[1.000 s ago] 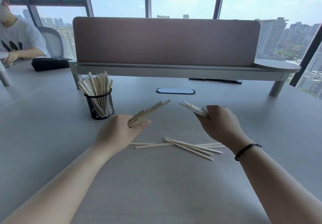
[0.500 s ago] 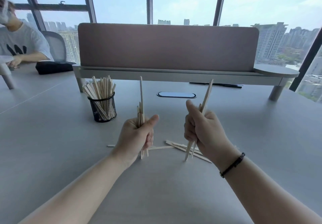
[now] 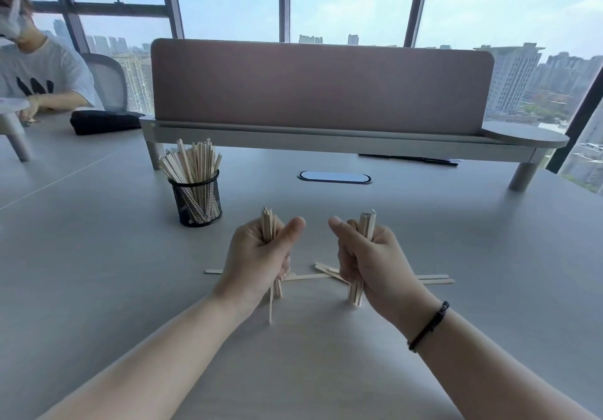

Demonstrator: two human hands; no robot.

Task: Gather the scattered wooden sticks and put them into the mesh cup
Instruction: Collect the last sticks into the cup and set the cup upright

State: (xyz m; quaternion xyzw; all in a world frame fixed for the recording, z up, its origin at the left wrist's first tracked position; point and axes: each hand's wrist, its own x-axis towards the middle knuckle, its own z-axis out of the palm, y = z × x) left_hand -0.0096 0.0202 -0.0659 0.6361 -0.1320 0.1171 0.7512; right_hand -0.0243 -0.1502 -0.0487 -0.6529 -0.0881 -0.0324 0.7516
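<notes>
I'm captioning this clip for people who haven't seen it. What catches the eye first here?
Two fists at the centre: the left hand and the right hand each grip an upright bundle of wooden sticks, lower ends near the table. More loose sticks lie flat behind them, and the mesh cup, far left, already bristles with sticks.

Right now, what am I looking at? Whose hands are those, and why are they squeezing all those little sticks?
You see through a camera worn on a person's head, looking down at their own two hands. The left hand grips a bunch of wooden sticks standing upright, and the right hand grips another bunch. Their bottom ends seem to touch the grey table. More loose sticks lie flat behind the hands. The black mesh cup to the left is already packed with sticks. That is where these bunches should go.
</notes>
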